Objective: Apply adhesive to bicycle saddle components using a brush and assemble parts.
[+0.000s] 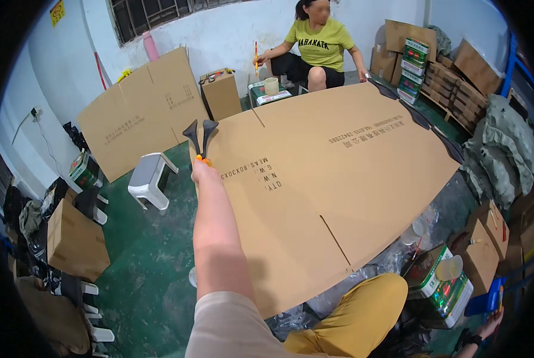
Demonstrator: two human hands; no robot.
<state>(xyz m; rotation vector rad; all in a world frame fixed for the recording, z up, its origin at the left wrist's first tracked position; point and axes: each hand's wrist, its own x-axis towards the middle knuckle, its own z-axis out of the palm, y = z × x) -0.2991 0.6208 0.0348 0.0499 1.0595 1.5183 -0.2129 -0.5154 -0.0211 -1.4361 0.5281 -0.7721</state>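
My left arm reaches across a large brown cardboard sheet (303,155). At the sheet's left edge my left hand (202,171) is closed on a pair of black paddle-shaped pieces (200,134), which spread upward in a V. Something orange shows at its fingers. Low on the right, my right hand (489,325), with a dark band at the wrist, is closed around a thin orange-handled tool (501,295) beside a blue container (485,301). The tool's tip is hidden. Several similar black pieces (419,118) line the sheet's far right edge.
Opposite, a seated person (323,48) holds an orange-handled brush (256,56); their other hand touches a black piece. A grey-and-white stool (152,179) stands left of the sheet. A green-and-white tin (443,286) with a clear cup stands near my right knee. Cartons (79,238) stand left.
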